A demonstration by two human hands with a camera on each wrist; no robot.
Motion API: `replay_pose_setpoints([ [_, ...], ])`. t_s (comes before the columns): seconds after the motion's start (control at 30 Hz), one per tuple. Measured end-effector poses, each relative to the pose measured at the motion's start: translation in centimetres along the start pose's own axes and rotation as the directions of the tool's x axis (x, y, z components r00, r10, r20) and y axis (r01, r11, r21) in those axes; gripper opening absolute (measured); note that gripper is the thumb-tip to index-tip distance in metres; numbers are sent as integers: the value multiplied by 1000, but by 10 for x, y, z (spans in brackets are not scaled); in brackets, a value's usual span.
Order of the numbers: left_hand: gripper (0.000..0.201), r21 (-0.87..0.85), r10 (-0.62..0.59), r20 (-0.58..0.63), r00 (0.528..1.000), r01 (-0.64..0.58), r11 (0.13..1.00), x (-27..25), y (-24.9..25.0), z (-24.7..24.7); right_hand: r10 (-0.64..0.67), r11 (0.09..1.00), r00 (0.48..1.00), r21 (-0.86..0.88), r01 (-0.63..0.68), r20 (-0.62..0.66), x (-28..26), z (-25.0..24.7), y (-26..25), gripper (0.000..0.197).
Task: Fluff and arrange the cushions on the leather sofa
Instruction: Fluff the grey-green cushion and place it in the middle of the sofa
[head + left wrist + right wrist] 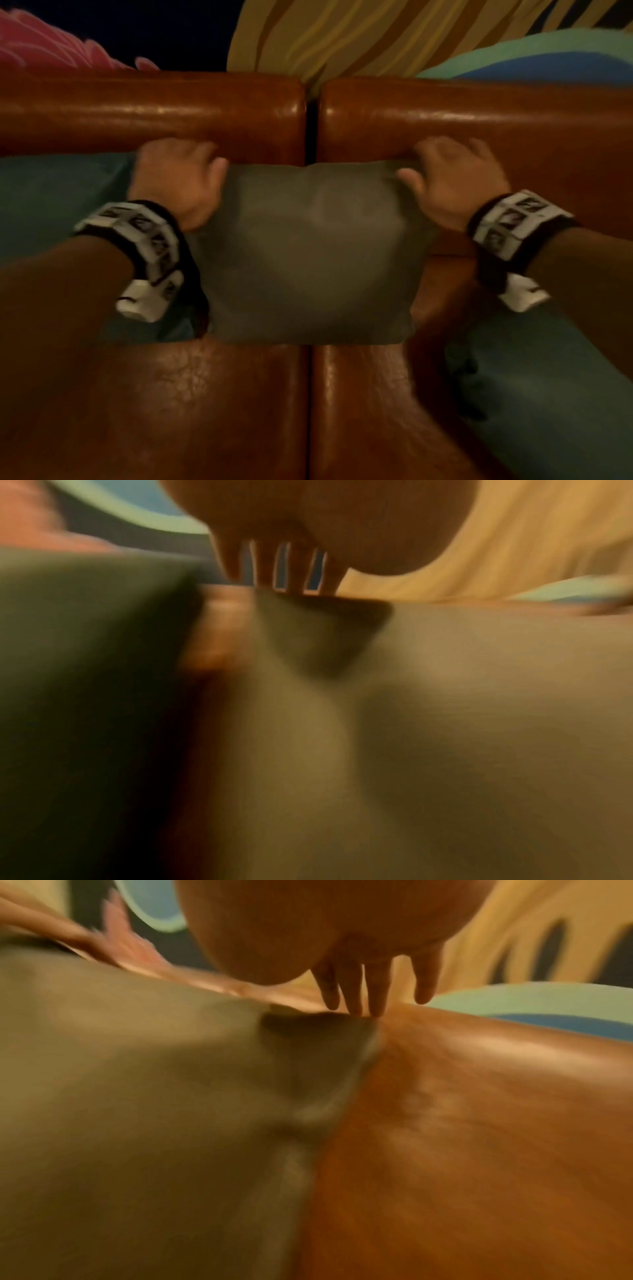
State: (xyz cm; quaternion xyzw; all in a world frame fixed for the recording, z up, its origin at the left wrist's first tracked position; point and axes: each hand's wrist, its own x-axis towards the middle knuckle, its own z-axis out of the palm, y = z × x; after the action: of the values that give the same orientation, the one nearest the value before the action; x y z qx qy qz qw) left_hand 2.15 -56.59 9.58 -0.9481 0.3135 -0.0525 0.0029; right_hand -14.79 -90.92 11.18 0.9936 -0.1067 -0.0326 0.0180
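Note:
A grey cushion (308, 253) stands against the backrest of the brown leather sofa (205, 109), straddling the gap between its two sections. My left hand (178, 178) holds the cushion's upper left corner, thumb on the front and fingers over the top edge. My right hand (452, 174) holds the upper right corner the same way. The blurred left wrist view has my left hand (281, 569) with its fingers reaching down behind the grey cushion (445, 723). The right wrist view shows my right hand (369, 988) at the corner of the grey cushion (137, 1096), beside the sofa's leather (479, 1123).
A teal cushion (51, 192) leans on the backrest to the left, close to the grey one. Another teal cushion (548, 377) lies on the seat at the lower right. Behind the sofa is a painted wall (376, 34) with pink, yellow and green shapes.

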Motion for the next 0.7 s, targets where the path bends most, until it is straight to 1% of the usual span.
replay_pose_setpoints([
  [0.03,57,-27,90,-18,996,-91,995,8,30,4,-78,997,997,18,78,-7,8,0,-26,68],
  [0.07,58,-45,187,-8,982,-187,981,13,61,8,-165,986,986,18,165,-6,15,3,-53,69],
  [0.1,59,-42,263,49,964,-261,965,16,85,12,-232,973,973,15,231,19,20,8,-76,69],
  [0.13,61,-32,301,110,947,-299,954,17,98,16,-258,966,964,18,257,70,23,13,-87,69],
  [0.17,62,-28,284,136,949,-283,959,17,94,21,-241,970,965,23,240,103,23,17,-84,68],
  [0.2,63,-11,222,123,967,-223,975,17,80,23,-199,980,975,32,197,101,23,19,-70,68],
  [0.23,65,20,135,115,984,-138,990,17,60,22,-150,989,985,30,148,88,20,20,-50,66],
  [0.27,68,56,25,131,991,-33,998,13,35,17,-96,995,991,18,95,88,15,20,-29,63],
  [0.3,69,66,-94,133,987,86,994,6,11,11,-14,1000,995,1,14,97,9,16,-7,61],
  [0.33,65,33,-185,94,978,183,983,-1,-8,3,111,994,987,-5,-111,120,4,10,14,60],
  [0.37,58,-63,-236,30,971,237,969,-9,-20,-5,239,969,961,24,-244,139,-1,2,29,58],
  [0.4,50,-236,-266,-41,963,249,939,-20,-21,-14,337,929,932,116,-352,130,-7,-6,35,53],
  [0.43,41,-460,-291,-101,951,215,862,-29,-11,-20,403,871,913,280,-405,68,-13,-12,33,46],
  [0.47,36,-740,-338,-73,938,176,649,-38,9,-24,440,765,898,520,-379,7,-17,-16,22,36],
  [0.5,36,-955,-358,84,930,178,239,-46,35,-24,452,510,892,810,-291,36,-20,-18,2,26],
  [0.53,42,-940,-244,323,914,280,-197,-53,65,-23,370,127,911,961,-245,183,-23,-18,-29,24],
  [0.57,52,-782,-52,496,867,420,-461,-57,93,-16,174,-203,925,931,-302,338,-28,-11,-63,30],
  [0.6,63,-645,104,592,799,547,-533,-60,112,-5,-17,-353,899,839,-415,437,-31,2,-89,39],
  [0.63,73,-593,163,654,739,634,-496,-60,119,6,-134,-348,852,781,-518,505,-33,15,-103,47],
  [0.67,81,-581,157,696,701,678,-449,-60,113,13,-174,-311,816,755,-577,551,-34,27,-102,53],
  [0.7,84,-597,96,721,686,685,-417,-60,96,18,-159,-289,799,746,-600,580,-35,35,-89,55],
])
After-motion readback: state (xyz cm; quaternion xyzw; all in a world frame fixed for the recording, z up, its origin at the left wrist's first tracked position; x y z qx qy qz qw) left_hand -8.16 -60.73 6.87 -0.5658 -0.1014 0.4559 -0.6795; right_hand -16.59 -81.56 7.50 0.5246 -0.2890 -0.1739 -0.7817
